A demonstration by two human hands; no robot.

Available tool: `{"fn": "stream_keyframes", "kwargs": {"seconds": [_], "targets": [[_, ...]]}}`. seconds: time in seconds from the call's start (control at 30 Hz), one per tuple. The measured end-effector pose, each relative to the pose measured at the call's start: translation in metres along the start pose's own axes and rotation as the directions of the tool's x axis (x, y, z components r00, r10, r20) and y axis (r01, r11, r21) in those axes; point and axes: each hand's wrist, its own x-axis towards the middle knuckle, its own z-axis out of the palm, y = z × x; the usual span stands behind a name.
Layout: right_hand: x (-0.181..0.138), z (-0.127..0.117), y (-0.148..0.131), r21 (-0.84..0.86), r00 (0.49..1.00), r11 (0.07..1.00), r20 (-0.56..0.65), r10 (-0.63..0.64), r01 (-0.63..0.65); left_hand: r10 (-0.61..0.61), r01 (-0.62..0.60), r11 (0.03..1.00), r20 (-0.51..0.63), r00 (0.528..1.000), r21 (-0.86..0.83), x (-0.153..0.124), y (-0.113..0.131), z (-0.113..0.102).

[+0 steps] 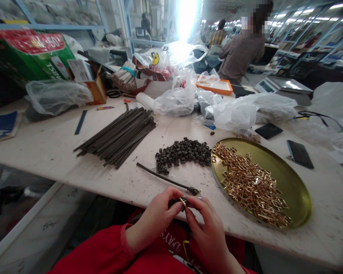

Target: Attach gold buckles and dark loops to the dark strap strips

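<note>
- I'm seeing a small gold buckle (183,202) sitting between the left hand (162,207) and the right hand (207,220), lower centre of the frame; it could be slipping out, as only fingertips seem to be holding it.
- The hands are hovering by the near edge of the table (118,182), so a dropped piece could be ending up in the lap.
- A loose strap (161,176) is lying just above the hands; a knuckle could be nudging it away.
- At right, the tray (287,179) is holding a buckle heap (254,190); a wide right-hand swing could be jolting its rim.
- The left thumb and fingers are closing around a dark piece (173,202); the right thumb and forefinger are pinching the buckle, barely apart. How firmly, I'm not able to tell.
</note>
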Motion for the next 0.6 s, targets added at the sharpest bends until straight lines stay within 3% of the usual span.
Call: {"fn": "stream_keyframes", "kwargs": {"seconds": [0.13,0.27,0.5,0.6], "targets": [[0.005,-0.001,-0.001,0.221,0.977,0.952,0.038,0.210,-0.213,0.016,-0.017,0.999,0.032,0.999,0.030,0.000,0.004,0.000],[0.013,-0.002,0.001,0.490,0.889,0.750,0.138,0.436,-0.444,0.024,-0.029,0.993,0.044,0.999,0.115,0.001,0.008,-0.003],[0.016,-0.006,0.006,0.621,0.785,0.507,0.321,0.531,-0.597,0.054,-0.064,0.989,0.074,0.996,0.137,-0.001,0.006,-0.004],[0.017,-0.008,0.005,0.598,0.782,0.517,0.366,0.504,-0.613,0.044,-0.051,0.992,0.064,0.997,0.115,-0.002,0.005,-0.004]]}}
